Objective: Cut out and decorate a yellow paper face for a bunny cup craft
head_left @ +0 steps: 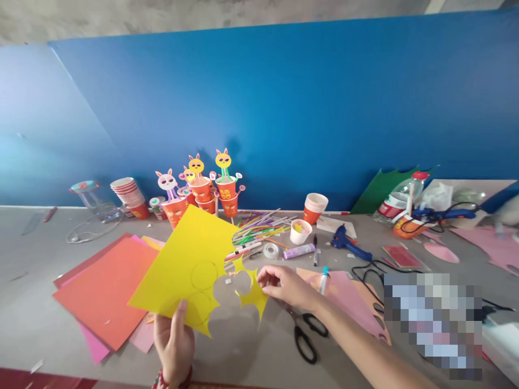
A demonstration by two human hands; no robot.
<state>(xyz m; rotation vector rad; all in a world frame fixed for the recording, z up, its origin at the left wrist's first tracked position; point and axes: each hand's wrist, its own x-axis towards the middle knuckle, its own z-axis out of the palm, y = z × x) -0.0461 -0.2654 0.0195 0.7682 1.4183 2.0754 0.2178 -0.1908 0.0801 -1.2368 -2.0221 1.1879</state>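
Note:
My left hand (175, 340) is closed on the lower edge of a yellow paper sheet (184, 259), thumb on top. Pencilled circles show on the sheet, and round bites are cut from its right edge. My right hand (286, 286), fingers curled in a pinch, is on a jagged yellow paper scrap (254, 300) right of the sheet. Whether scrap and sheet are still joined I cannot tell. Black-handled scissors (305, 344) lie on the table below my right wrist, blades partly hidden by the hand.
Red paper (105, 292) lies left, pink paper (351, 302) right. Behind are paper cups with rabbit figures (198, 189), pipe cleaners (261, 227), a tape roll (271, 250), a purple glue stick (299, 251) and a blue glue gun (349, 243) with its black cord.

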